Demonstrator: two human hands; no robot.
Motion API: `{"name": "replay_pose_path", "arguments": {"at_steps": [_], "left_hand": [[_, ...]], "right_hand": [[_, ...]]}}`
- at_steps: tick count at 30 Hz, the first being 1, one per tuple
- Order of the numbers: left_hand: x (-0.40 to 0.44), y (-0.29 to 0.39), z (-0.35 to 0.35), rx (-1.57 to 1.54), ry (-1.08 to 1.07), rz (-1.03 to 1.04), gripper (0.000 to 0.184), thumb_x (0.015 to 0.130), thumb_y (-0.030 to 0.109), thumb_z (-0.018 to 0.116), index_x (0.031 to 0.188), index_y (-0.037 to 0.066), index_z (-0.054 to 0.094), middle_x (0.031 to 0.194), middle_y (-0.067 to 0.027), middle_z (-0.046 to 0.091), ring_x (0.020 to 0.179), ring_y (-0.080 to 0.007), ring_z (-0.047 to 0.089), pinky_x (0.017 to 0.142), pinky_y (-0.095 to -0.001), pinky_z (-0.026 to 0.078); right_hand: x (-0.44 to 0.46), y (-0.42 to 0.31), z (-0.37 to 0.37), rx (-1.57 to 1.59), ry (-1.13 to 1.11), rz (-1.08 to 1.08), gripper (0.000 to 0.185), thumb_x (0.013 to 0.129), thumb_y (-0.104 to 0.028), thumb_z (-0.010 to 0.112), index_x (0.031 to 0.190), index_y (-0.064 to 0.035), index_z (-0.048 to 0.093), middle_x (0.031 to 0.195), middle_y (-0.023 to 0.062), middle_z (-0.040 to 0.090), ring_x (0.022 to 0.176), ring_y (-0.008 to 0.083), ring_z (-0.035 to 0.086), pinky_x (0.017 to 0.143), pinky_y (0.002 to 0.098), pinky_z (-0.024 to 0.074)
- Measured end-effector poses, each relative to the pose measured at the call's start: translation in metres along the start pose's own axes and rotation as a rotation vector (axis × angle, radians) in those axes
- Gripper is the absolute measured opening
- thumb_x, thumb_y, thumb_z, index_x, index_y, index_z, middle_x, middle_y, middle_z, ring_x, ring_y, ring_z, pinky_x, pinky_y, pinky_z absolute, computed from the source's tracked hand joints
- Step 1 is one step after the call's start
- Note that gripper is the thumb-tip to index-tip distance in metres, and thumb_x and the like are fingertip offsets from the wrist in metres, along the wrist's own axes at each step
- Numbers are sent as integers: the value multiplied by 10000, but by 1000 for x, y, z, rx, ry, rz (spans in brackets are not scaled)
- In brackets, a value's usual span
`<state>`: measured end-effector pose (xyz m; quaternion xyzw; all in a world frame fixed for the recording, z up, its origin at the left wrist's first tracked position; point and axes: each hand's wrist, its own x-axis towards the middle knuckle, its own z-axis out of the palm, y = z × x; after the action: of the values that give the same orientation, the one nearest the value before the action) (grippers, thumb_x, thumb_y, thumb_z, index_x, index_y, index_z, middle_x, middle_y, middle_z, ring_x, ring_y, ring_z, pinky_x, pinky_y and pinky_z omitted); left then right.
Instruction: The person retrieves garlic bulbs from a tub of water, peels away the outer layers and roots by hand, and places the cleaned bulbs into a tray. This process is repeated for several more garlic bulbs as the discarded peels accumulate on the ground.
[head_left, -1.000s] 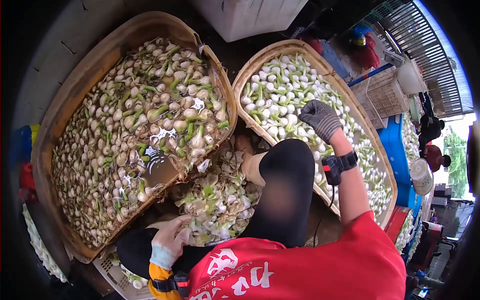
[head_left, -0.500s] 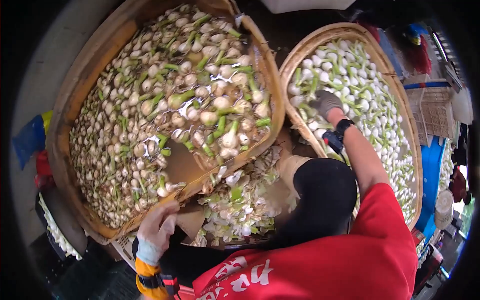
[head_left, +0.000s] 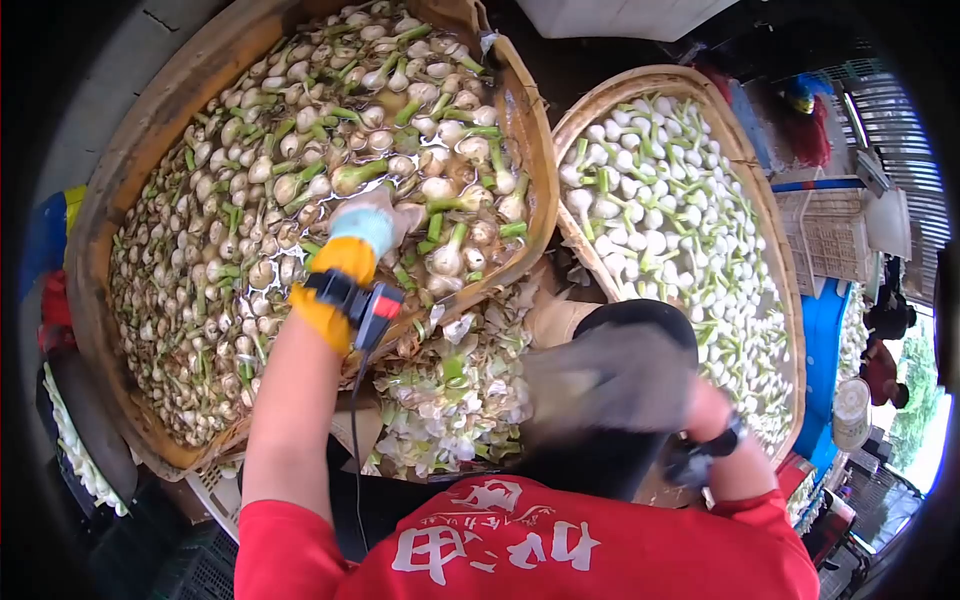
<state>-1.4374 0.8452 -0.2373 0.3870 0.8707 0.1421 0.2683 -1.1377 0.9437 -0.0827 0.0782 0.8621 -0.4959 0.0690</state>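
Observation:
My left hand (head_left: 385,222), in a pale glove with a yellow-orange sleeve band, reaches into the large left tub (head_left: 95,290). It is among unpeeled bulbs (head_left: 215,215) with cut green stems, onion- or garlic-like, lying in murky water. Its fingers are partly hidden, so I cannot see whether they grip a bulb. My right hand (head_left: 610,385), gloved in grey, is smeared by motion in front of my knee, left of the right tub. Its fingers and anything in them are unreadable. The right tub (head_left: 790,330) holds clean white bulbs (head_left: 650,215) with green stems.
A heap of peeled skins (head_left: 455,400) lies between the tubs, beside my knee (head_left: 640,330). Farther right stand a blue container (head_left: 822,345) and stacked light crates (head_left: 825,230). A white bin (head_left: 620,15) is at the top. A cable (head_left: 356,450) hangs from my left wrist device.
My left hand has moved from the left tub's near rim in among the unpeeled bulbs. My right hand has left the right tub and come back toward my knee.

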Motion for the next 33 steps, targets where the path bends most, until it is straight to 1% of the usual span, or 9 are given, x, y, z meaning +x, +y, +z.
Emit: {"name": "replay_pose_path", "arguments": {"at_steps": [3, 7, 11, 15, 23, 27, 29, 31, 33], "left_hand": [[26, 8, 27, -193, -327, -493, 479, 798, 400, 726, 1010, -18, 627, 764, -147, 672, 540, -247, 617, 503, -372, 494], [28, -37, 69, -339, -432, -431, 333, 837, 352, 708, 894, 24, 682, 670, -51, 636, 471, -120, 534, 418, -305, 418], [-50, -18, 35, -945, -427, -200, 355, 882, 160, 629, 1219, 65, 570, 827, -1, 645, 506, -51, 499, 400, -198, 380], [-147, 4, -10, -457, 127, 275, 511, 771, 148, 712, 1244, 10, 575, 1101, -140, 670, 948, -235, 657, 847, -320, 504], [-283, 33, -21, -1124, 315, 96, 389, 985, 119, 443, 1347, -17, 486, 1308, -130, 551, 1129, -252, 600, 996, -326, 449], [-309, 13, -28, -1945, -296, 114, 498, 1040, 333, 408, 1394, -16, 370, 1274, -155, 552, 1184, -249, 551, 951, -351, 493], [-323, 15, -20, -1241, 48, 341, 504, 1035, 400, 408, 1333, -7, 422, 1270, -155, 550, 1152, -246, 556, 921, -380, 519], [-320, 15, -11, -2022, 4, -81, 488, 1024, 432, 427, 1264, 14, 501, 1158, -106, 614, 1028, -233, 616, 888, -370, 525], [-326, 23, -11, -1973, 19, -133, 527, 999, 483, 455, 1251, 24, 512, 1122, -92, 622, 1020, -206, 608, 886, -370, 526]], "right_hand": [[19, -4, 58, -401, -398, 565, 503, 842, -430, 626, 1219, -101, 577, 952, 174, 683, 849, 343, 665, 684, 443, 519], [2, -2, 100, -305, -110, 352, 446, 865, -427, 643, 1195, -128, 623, 939, 129, 683, 855, 324, 661, 720, 427, 521], [9, -9, 110, -151, 113, 308, 265, 888, -339, 626, 999, -107, 689, 904, 142, 660, 825, 339, 639, 737, 419, 520], [32, -21, 101, 12, 339, 374, 634, 747, -447, 764, 1234, -78, 599, 1074, 162, 648, 963, 318, 635, 853, 390, 507], [40, -58, 137, -18, 473, -79, 706, 681, -407, 822, 1254, -75, 577, 1191, 152, 614, 1064, 328, 598, 939, 404, 474], [29, -64, 156, -19, 370, -112, 634, 705, -379, 795, 1238, -99, 596, 1133, 143, 621, 1040, 324, 596, 922, 404, 478], [22, -60, 163, -16, 447, -227, 542, 768, -361, 739, 1230, -110, 606, 1096, 138, 623, 1013, 327, 596, 906, 410, 481], [15, -65, 158, -109, 443, -173, 434, 820, -318, 664, 1205, -119, 625, 1063, 113, 632, 980, 305, 604, 847, 409, 499], [6, -69, 152, -463, 499, -446, 393, 817, -258, 674, 1183, -115, 658, 939, 89, 651, 856, 291, 619, 746, 395, 505]]}}
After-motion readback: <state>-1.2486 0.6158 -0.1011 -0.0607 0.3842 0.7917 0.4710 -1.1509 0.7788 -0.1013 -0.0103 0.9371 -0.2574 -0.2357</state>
